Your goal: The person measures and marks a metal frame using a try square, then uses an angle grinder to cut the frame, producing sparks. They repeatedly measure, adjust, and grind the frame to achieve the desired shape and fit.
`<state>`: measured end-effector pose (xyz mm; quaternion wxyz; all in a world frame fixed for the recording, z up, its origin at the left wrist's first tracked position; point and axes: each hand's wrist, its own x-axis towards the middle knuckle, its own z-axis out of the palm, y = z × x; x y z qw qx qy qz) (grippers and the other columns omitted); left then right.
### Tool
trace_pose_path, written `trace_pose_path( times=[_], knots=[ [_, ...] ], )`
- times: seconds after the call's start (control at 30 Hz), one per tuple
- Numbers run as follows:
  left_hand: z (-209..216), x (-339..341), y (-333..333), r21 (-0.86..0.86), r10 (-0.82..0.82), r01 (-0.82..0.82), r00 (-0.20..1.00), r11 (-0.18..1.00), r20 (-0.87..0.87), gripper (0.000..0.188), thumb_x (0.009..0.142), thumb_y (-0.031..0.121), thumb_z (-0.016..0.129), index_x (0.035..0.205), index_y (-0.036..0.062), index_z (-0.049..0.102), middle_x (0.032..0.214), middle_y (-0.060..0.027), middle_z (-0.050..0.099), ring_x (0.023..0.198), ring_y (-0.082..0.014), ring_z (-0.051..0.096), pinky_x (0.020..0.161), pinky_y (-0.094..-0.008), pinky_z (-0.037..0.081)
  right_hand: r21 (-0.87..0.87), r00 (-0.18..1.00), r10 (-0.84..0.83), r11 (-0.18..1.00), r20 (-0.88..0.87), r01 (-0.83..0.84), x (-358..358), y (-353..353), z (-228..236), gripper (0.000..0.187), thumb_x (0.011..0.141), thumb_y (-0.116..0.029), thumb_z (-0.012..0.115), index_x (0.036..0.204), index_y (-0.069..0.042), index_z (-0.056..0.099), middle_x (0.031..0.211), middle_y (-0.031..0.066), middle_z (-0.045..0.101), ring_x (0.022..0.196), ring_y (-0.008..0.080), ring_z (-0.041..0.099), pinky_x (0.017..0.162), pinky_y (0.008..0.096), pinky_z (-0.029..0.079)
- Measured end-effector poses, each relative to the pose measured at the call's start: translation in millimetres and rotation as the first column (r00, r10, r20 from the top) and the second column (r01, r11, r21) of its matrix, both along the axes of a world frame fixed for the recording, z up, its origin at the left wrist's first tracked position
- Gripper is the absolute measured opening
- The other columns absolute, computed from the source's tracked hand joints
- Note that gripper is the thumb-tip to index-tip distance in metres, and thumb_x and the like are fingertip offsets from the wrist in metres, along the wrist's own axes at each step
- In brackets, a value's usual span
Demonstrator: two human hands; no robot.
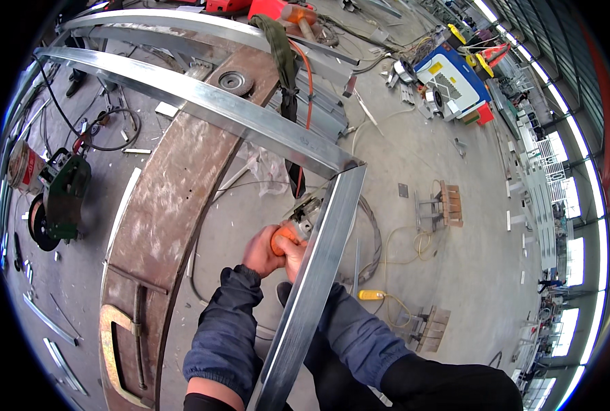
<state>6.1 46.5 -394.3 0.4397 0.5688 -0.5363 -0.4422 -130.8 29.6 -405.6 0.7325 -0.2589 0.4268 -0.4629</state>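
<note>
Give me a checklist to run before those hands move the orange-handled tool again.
1. Both hands on the tool: left hand and right hand wrap the orange-handled tool. Ok.
2. Tool head visible: hidden behind the steel tube. Cannot tell.
3. Tube corner joint closed: the tubes meet. Ok.
4. Floor footing: cables and offcuts lie nearby. Not ok.
5. Gloves: hands bare. Not ok.
</note>
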Motion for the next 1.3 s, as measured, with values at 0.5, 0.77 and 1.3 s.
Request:
trace_pose_path(
  times=[0.5, 0.77, 1.3],
  knots=[
    [-1, 9, 1, 0.031, 0.010, -0.009, 0.999, 0.999, -0.041, 0.064, 0.067, 0.021, 0.091, 0.123, 0.0063, 0.063, 0.114, -0.0182, 0.071, 0.107, -0.0425, 0.067, 0.091, -0.0460, 0.055, -0.100, 0.997, 0.006, 0.995, 0.080, 0.003, 11, 1, 1, 0.051, 0.088, -0.011, 0.084, 0.134, -0.006, 0.063, 0.123, 0.0046, 0.066, 0.116, 0.0181, 0.063, 0.105, 0.0364, 0.051],
    [-23, 5, -8, 0.032, -0.029, 0.037, 0.976, 0.999, -0.216, 0.063, 0.068, 0.022, 0.091, 0.123, 0.0087, 0.063, 0.115, -0.0185, 0.070, 0.109, -0.0447, 0.066, 0.090, -0.0482, 0.054, -0.114, 0.998, -0.036, 0.993, 0.046, 0.041, 10, -5, -5, 0.043, 0.087, -0.006, 0.080, 0.127, -0.007, 0.063, 0.120, 0.0027, 0.064, 0.113, 0.0164, 0.062, 0.103, 0.0363, 0.051],
    [-6, 7, -11, 0.018, -0.076, 0.078, 0.994, 0.997, -0.080, 0.069, 0.067, 0.023, 0.092, 0.128, 0.0084, 0.062, 0.120, -0.0191, 0.070, 0.114, -0.0429, 0.066, 0.097, -0.0462, 0.054, -0.161, 0.990, -0.090, 0.981, 0.110, 0.107, 8, -7, -26, 0.057, 0.085, -0.007, 0.083, 0.137, -0.008, 0.058, 0.129, 0.0060, 0.064, 0.122, 0.0200, 0.062, 0.110, 0.0405, 0.051]
  ],
)
